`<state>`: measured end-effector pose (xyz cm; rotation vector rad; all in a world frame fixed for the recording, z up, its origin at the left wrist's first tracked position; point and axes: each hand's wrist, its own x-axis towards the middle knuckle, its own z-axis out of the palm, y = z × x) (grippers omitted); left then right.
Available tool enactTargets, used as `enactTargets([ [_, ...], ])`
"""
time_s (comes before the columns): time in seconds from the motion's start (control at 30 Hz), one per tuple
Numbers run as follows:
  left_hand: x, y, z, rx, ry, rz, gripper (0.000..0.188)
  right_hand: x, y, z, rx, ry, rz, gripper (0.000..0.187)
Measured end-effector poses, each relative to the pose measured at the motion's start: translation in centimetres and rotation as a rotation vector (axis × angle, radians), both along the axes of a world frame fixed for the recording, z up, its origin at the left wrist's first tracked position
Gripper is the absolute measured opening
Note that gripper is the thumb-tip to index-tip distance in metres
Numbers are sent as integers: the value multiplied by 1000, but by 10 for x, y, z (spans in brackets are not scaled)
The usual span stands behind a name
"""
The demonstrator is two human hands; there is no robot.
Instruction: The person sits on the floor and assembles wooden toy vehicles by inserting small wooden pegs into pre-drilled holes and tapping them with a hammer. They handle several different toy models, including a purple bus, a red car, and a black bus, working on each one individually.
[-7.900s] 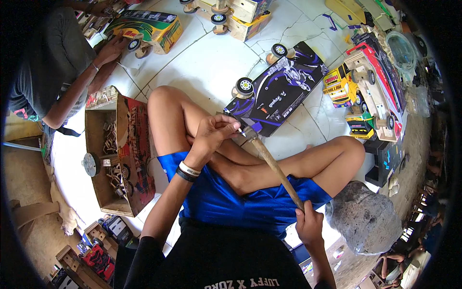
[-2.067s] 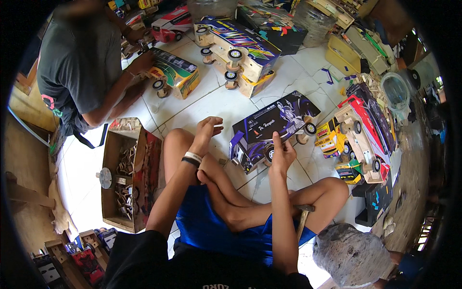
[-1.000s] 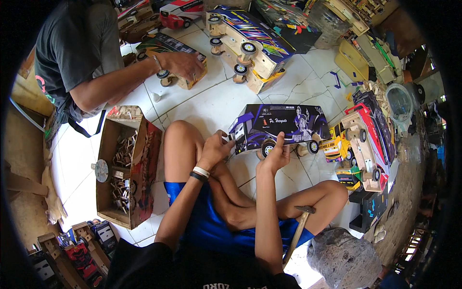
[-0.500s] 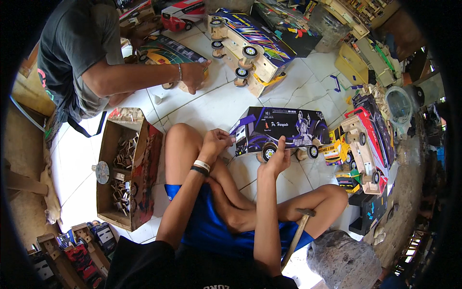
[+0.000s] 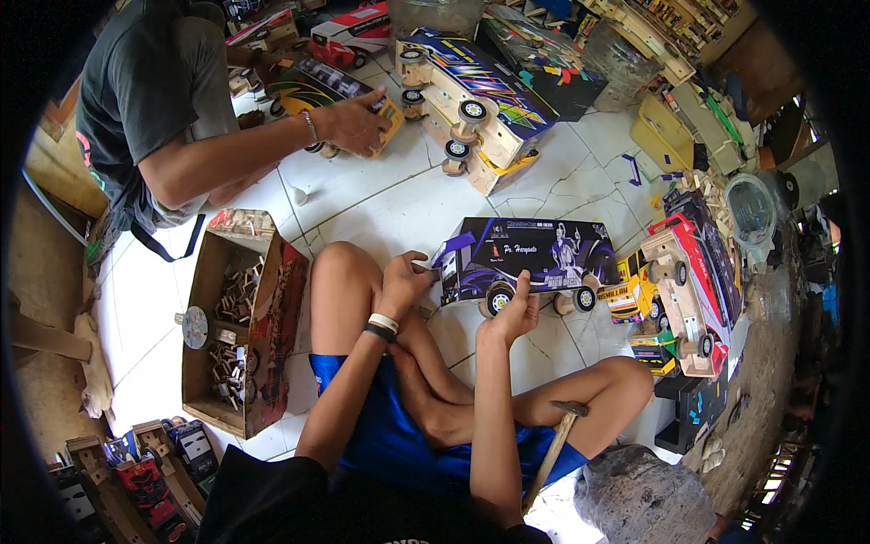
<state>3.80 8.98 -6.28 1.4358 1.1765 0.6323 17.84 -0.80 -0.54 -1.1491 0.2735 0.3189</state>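
My right hand [image 5: 513,315] grips a black and purple toy bus [image 5: 535,258] along its lower edge, thumb on the printed side panel. The bus is held up above the tiles between my knees, wheels facing me. Close to its left end, my left hand [image 5: 404,283] is closed in a pinch on a small thin white piece [image 5: 421,265], whose kind is too small to tell. A strip of purple [image 5: 459,241] slants across the bus's left end. A hammer [image 5: 555,453] rests against my right thigh.
An open wooden box [image 5: 195,385] of small wooden parts stands left of me. Ahead, a large toy truck [image 5: 480,109] lies on its side; a co-worker's hand [image 5: 358,122] touches another toy vehicle. More toy trucks [image 5: 684,295] sit at right, beside a grey stone [image 5: 643,490].
My left hand has drawn back slightly from the bus's left end. The bus has tilted a little in my right hand. The co-worker's hand and the toy vehicle under it have shifted.
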Motion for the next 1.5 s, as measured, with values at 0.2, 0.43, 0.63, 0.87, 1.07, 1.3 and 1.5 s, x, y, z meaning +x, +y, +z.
enactTargets([
  [0.2,-22,-48,51,127,-117,122,35,-5,0,-7,-7,12,-63,22],
  [0.43,-55,-147,112,-129,-326,44,26,-8,-7,-20,-84,51,-48,22],
  [0.63,-133,-170,159,-161,-184,122,17,21,-51,-24,-452,79,382,36],
  [0.87,-278,-142,168,587,560,555,13,60,-61,-36,-236,64,418,37],
  [1.07,-360,-114,137,542,884,469,17,69,-48,-40,-35,105,318,32],
  [1.3,-382,-110,124,481,976,310,29,14,-73,-22,-66,175,277,45],
  [1.5,-382,-100,124,466,971,252,22,1,-91,-10,-54,189,353,45],
])
